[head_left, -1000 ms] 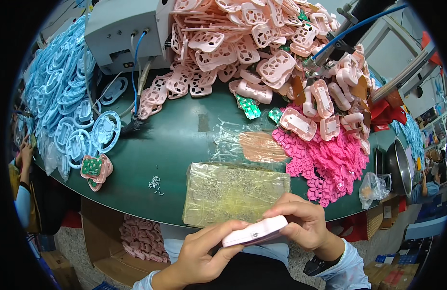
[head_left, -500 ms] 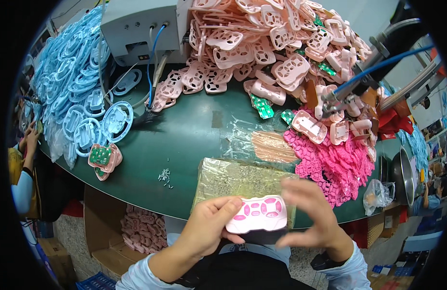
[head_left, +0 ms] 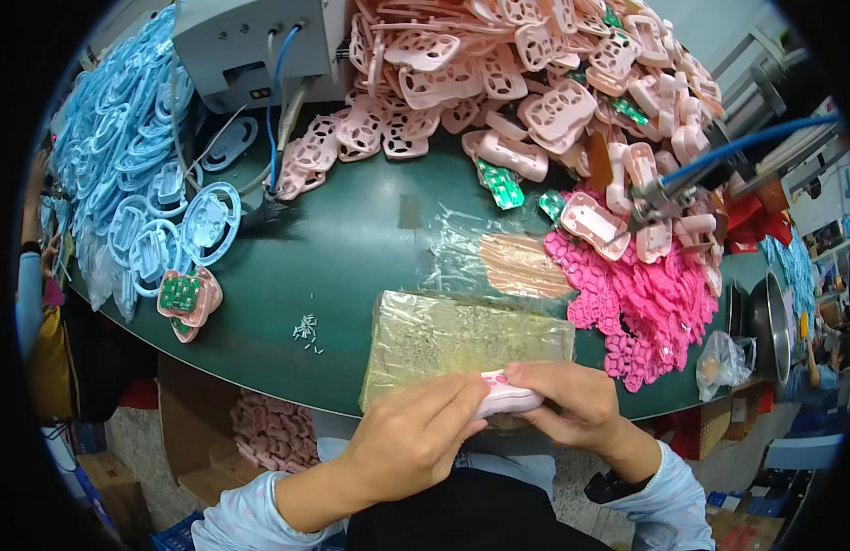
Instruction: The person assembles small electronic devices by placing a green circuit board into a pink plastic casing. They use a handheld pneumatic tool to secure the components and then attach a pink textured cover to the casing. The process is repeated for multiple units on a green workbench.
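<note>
A pale pink remote control [head_left: 507, 399] with darker pink buttons is tilted edge-up between my hands, at the near edge of the table. My left hand [head_left: 416, 427] is closed round its left end and covers much of its face. At the other end, my right hand [head_left: 572, 399] grips it with the thumb on top and fingers beneath. Just beyond lies a yellowish block wrapped in clear film [head_left: 466, 342]. Small metal pins or screws [head_left: 306, 331] are scattered on the green table [head_left: 351, 248] to the left.
Pale pink shells [head_left: 498, 83] heap at the back, magenta button pads [head_left: 641, 312] at right, light blue frames [head_left: 122, 147] at left. Pink halves with a green circuit board [head_left: 180, 294] sit near the left edge. A tool arm [head_left: 709, 165] hangs at right; a cardboard box [head_left: 191, 432] stands below.
My right hand has come in from the right and taken hold of the remote control's right end. The remote has tipped from face-up to edge-on, and my left hand now covers more of it.
</note>
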`<state>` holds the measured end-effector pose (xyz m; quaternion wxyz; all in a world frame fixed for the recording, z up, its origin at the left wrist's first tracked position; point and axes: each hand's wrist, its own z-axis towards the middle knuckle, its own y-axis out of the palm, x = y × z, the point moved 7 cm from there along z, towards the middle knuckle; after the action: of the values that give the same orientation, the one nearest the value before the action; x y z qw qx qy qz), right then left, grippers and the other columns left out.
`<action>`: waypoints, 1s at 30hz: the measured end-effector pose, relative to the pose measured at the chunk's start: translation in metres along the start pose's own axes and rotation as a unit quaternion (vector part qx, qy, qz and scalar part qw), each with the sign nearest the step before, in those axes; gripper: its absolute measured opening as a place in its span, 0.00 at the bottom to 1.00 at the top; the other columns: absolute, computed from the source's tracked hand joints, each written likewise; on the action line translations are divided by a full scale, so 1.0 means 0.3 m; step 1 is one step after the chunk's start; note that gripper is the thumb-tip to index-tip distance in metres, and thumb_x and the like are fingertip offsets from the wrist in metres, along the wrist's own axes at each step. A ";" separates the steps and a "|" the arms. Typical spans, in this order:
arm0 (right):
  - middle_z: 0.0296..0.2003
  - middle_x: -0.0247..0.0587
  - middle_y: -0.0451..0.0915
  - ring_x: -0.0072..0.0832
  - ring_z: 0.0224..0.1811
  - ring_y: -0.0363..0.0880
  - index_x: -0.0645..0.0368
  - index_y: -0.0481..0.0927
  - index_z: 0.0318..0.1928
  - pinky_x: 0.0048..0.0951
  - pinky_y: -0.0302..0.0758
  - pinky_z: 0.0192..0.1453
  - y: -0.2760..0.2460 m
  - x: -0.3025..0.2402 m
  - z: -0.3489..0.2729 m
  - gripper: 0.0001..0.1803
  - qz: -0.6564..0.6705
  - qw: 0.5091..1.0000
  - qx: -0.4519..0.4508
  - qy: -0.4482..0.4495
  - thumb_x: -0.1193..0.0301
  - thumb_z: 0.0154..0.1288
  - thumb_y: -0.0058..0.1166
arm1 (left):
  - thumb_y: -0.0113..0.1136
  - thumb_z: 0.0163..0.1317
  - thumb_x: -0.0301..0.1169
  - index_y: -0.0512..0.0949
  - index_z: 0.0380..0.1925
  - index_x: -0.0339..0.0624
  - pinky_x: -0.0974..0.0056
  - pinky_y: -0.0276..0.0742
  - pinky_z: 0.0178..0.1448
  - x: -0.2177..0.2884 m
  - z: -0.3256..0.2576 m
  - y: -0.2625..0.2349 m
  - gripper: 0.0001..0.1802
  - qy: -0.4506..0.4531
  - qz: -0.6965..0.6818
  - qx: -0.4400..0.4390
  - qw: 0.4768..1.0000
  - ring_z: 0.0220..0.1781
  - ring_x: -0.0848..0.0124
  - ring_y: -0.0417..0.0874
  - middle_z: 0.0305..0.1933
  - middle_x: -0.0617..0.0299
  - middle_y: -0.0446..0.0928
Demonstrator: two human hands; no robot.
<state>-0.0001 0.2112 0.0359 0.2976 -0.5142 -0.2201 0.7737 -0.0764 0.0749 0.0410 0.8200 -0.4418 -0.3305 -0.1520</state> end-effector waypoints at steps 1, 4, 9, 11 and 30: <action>0.40 0.45 0.82 0.39 0.39 0.83 0.63 0.78 0.46 0.33 0.80 0.42 -0.003 -0.006 0.004 0.20 -0.011 1.000 0.005 -0.007 0.76 0.50 0.65 | 0.67 0.49 0.26 0.75 0.45 0.31 0.60 0.80 0.39 0.005 0.002 -0.007 0.22 0.009 0.002 0.008 1.000 0.39 0.54 0.83 0.41 0.48 0.80; 0.38 0.45 0.82 0.39 0.37 0.83 0.63 0.78 0.45 0.33 0.80 0.40 0.000 -0.024 0.024 0.19 -0.044 0.999 -0.031 -0.009 0.73 0.51 0.65 | 0.63 0.53 0.29 0.74 0.44 0.32 0.59 0.78 0.38 -0.001 0.001 -0.001 0.19 0.010 -0.002 -0.011 1.000 0.36 0.56 0.83 0.39 0.50 0.79; 0.36 0.46 0.81 0.39 0.34 0.82 0.64 0.78 0.45 0.33 0.79 0.38 -0.004 -0.053 0.055 0.19 -0.073 0.995 -0.054 -0.048 0.72 0.53 0.64 | 0.65 0.52 0.28 0.74 0.44 0.32 0.59 0.78 0.35 -0.011 0.029 -0.001 0.19 0.010 -0.008 -0.039 0.999 0.34 0.54 0.83 0.37 0.50 0.79; 0.36 0.45 0.81 0.39 0.35 0.82 0.64 0.78 0.45 0.32 0.79 0.38 0.004 -0.046 0.052 0.18 -0.069 0.995 -0.057 -0.041 0.72 0.53 0.64 | 0.65 0.52 0.28 0.74 0.43 0.32 0.59 0.78 0.35 -0.013 0.018 0.002 0.19 -0.004 -0.003 -0.040 0.999 0.34 0.54 0.82 0.36 0.50 0.79; 0.42 0.40 0.77 0.24 0.45 0.75 0.65 0.75 0.49 0.23 0.74 0.46 -0.490 0.033 0.155 0.17 -0.139 0.917 0.365 0.077 0.74 0.60 0.59 | 0.66 0.51 0.28 0.74 0.50 0.35 0.56 0.69 0.55 -0.083 0.087 0.005 0.25 -0.059 -0.046 -0.026 0.997 0.50 0.53 0.72 0.49 0.51 0.72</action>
<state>-0.0118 0.3232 0.1419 0.5849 -0.3917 0.0322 0.7095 -0.1045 0.0963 0.0335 0.7795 -0.4556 -0.3940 -0.1719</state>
